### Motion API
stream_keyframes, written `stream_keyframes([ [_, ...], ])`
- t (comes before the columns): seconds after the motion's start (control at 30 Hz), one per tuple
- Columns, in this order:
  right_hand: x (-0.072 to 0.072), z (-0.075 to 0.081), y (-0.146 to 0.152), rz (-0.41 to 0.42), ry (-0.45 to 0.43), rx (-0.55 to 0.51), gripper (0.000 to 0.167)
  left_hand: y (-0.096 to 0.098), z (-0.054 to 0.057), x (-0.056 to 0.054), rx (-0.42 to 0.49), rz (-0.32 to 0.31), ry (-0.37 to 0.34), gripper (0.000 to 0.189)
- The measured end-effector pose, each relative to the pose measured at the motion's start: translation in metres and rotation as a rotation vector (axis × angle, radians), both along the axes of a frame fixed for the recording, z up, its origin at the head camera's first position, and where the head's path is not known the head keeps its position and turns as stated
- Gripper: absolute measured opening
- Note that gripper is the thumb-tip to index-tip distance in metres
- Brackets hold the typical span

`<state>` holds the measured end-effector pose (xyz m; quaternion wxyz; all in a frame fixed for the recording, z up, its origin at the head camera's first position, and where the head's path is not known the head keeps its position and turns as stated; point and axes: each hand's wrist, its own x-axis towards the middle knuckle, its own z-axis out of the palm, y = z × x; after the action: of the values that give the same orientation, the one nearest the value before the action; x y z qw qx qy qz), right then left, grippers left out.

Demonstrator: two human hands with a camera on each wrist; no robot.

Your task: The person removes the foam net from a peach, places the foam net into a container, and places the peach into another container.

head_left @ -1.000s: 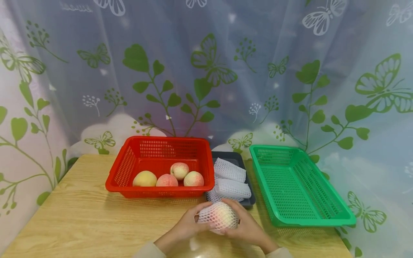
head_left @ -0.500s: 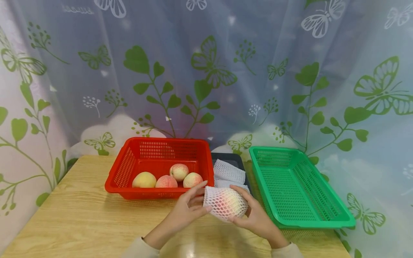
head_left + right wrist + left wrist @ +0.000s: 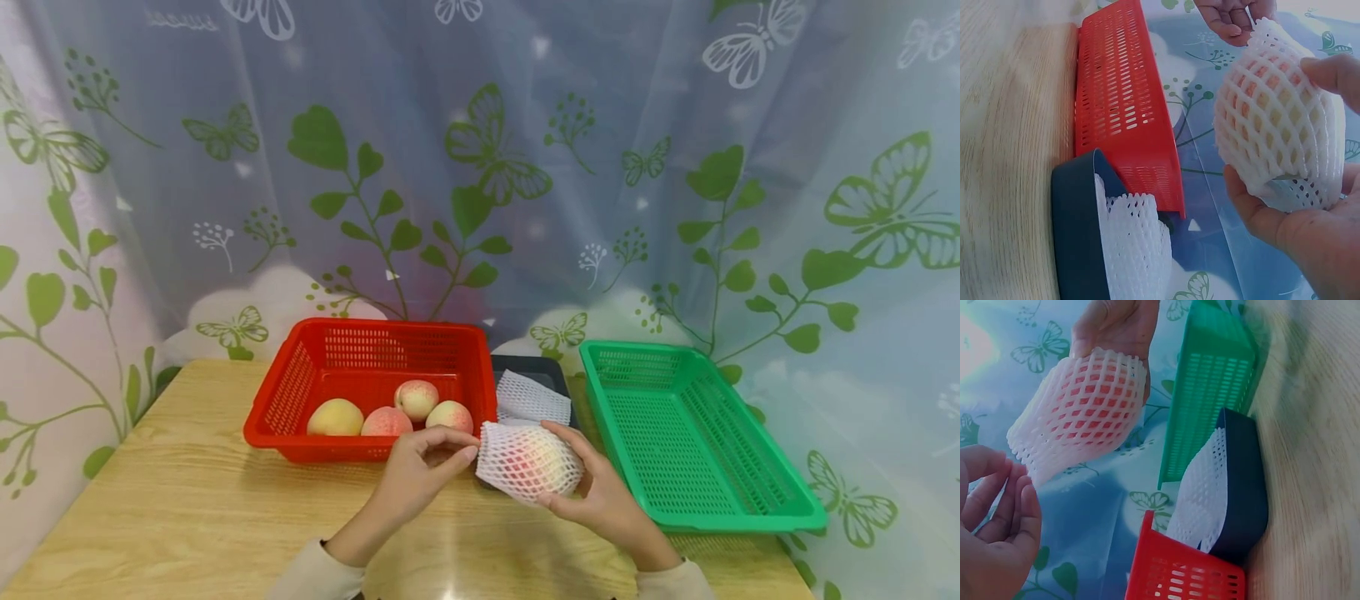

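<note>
A pink and pale-yellow peach [image 3: 536, 458] sits inside a white foam net sleeve [image 3: 495, 462], held up over the front of the dark tray. My right hand [image 3: 603, 504] grips it from the right, thumb on the near side and fingers over the far side. In the right wrist view, the palm lies under the sleeved peach [image 3: 1272, 112]. My left hand [image 3: 416, 471] is at the sleeve's loose left end, thumb and fingertips drawn together at its edge. From the left wrist, the fingertips [image 3: 1016, 469] pinch right at the net's rim.
A red basket [image 3: 382, 450] holding several bare peaches [image 3: 335, 417] stands at the back left. Beside it, a dark tray [image 3: 536, 365] carries spare foam nets [image 3: 532, 398]. An empty green basket [image 3: 675, 450] stands at the right on the wooden table [image 3: 172, 500].
Both hands have carried the sleeved peach up and forward from the table's front. My left hand has moved from around the fruit to the sleeve's left end.
</note>
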<state>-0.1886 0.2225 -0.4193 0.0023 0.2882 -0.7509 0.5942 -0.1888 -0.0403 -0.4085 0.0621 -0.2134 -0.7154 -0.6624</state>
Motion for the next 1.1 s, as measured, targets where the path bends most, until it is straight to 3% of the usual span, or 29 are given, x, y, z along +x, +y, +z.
stream_keyframes([
  [0.3, 0.0, -0.001, 0.0, 0.063, 0.025, -0.003, 0.076, 0.004, -0.005, -0.004, -0.14, -0.031, 0.058, 0.018],
  [0.6, -0.001, -0.006, -0.002, 0.08, 0.028, 0.0, 0.075, 0.005, -0.006, -0.003, -0.138, -0.088, 0.18, 0.029],
  [0.87, 0.001, -0.008, -0.004, 0.087, -0.033, -0.015, 0.073, 0.006, -0.012, -0.006, -0.009, -0.238, 0.017, 0.043],
  [1.1, 0.002, -0.011, -0.007, 0.068, -0.104, -0.06, 0.071, 0.008, -0.021, -0.008, 0.015, -0.277, -0.078, 0.055],
])
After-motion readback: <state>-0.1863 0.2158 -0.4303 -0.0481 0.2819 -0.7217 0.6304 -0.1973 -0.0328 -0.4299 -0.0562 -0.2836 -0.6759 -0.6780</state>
